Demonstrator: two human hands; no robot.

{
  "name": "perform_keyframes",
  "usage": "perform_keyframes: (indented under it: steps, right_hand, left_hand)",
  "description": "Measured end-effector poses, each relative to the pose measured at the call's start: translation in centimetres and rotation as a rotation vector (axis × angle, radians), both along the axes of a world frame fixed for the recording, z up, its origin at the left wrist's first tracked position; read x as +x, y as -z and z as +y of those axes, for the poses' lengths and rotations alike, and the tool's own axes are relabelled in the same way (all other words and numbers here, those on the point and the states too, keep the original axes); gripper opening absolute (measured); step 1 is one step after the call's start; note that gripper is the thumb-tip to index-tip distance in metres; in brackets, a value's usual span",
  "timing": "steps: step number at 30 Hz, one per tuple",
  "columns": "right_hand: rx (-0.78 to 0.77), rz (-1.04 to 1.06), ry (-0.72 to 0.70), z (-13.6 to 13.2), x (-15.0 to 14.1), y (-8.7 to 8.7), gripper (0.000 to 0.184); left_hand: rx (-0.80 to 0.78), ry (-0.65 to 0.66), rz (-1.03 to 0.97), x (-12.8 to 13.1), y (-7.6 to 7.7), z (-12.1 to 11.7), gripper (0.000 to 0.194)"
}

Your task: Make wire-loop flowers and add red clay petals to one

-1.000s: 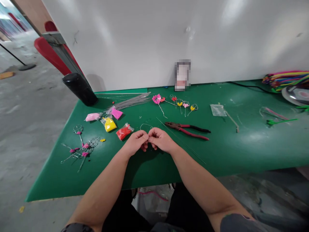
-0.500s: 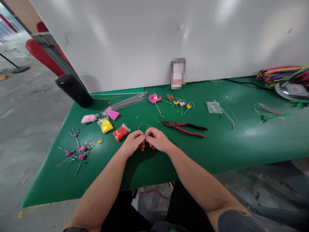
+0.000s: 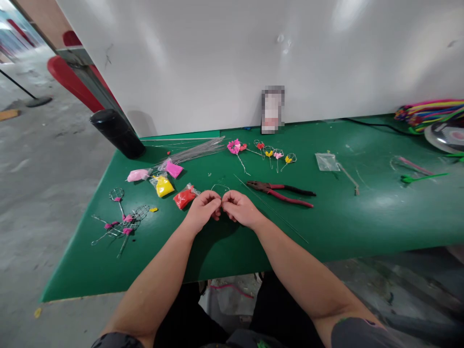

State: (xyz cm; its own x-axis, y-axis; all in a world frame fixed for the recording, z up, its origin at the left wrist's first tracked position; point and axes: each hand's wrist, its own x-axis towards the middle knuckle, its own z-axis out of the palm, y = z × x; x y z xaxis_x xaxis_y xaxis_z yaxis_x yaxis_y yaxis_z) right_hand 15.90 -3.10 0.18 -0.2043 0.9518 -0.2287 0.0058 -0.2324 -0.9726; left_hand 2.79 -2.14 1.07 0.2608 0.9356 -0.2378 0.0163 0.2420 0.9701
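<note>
My left hand [image 3: 205,209] and my right hand [image 3: 238,208] meet over the green table, fingertips pinched close together. Between them they hold a thin metal wire [image 3: 220,185], whose curved loop shows just beyond the fingers; its ends are hidden in the grip. To the right of my right hand lie pliers [image 3: 279,189] with red and black handles. A straight loose wire [image 3: 275,212] runs diagonally beside my right wrist. Close to my left hand is a small bag of red clay-like material [image 3: 184,197].
Behind are a bundle of straight wires [image 3: 199,152], small wire flowers [image 3: 268,152] and a propped, blurred phone-like object [image 3: 272,110]. Bags of yellow [image 3: 162,186] and pink material sit left, near wire shapes with pink pieces [image 3: 126,220]. A black cylinder [image 3: 118,133] stands at the back left corner.
The view has shifted slightly, moving the scene a little to the right. Both hands remain pinched on the wire, and less of its loop shows above the fingers.
</note>
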Motion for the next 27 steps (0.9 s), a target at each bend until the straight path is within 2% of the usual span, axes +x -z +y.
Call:
perform_keyframes:
  steps: [6, 10, 14, 17, 20, 22, 25, 27]
  right_hand:
    - [-0.034, -0.038, -0.034, 0.0, 0.1, 0.2, 0.008]
    - [-0.042, -0.065, -0.034, 0.0, 0.0, 0.3, 0.009]
    - [0.194, -0.131, 0.154, 0.2, 0.2, 0.7, 0.01]
    - [0.395, -0.343, 0.233, 0.2, 0.5, 0.6, 0.012]
    - [0.576, -0.609, 0.177, 0.0, 0.7, 0.1, 0.013]
    - [0.652, -0.764, 0.123, -0.2, 0.8, -0.4, 0.02]
    - [0.695, -0.936, 0.091, -0.4, 0.7, -0.9, 0.032]
    - [0.704, -0.997, 0.096, -0.3, 0.8, -0.9, 0.033]
  left_hand:
    - [0.088, -0.118, -0.077, -0.1, 0.0, 0.2, 0.014]
    - [0.172, -0.187, 0.018, -0.2, 0.1, 0.4, 0.008]
    - [0.206, -0.169, 0.167, -0.1, 0.0, 0.2, 0.006]
    - [0.211, -0.155, 0.259, 0.0, -0.2, 0.0, 0.005]
    - [0.238, -0.155, 0.304, 0.0, -0.1, -0.2, 0.004]
    - [0.276, -0.146, 0.335, -0.1, 0.0, -0.2, 0.003]
    - [0.322, -0.135, 0.35, -0.2, 0.0, -0.4, 0.002]
    - [0.303, -0.12, 0.308, -0.1, -0.2, -0.4, 0.003]
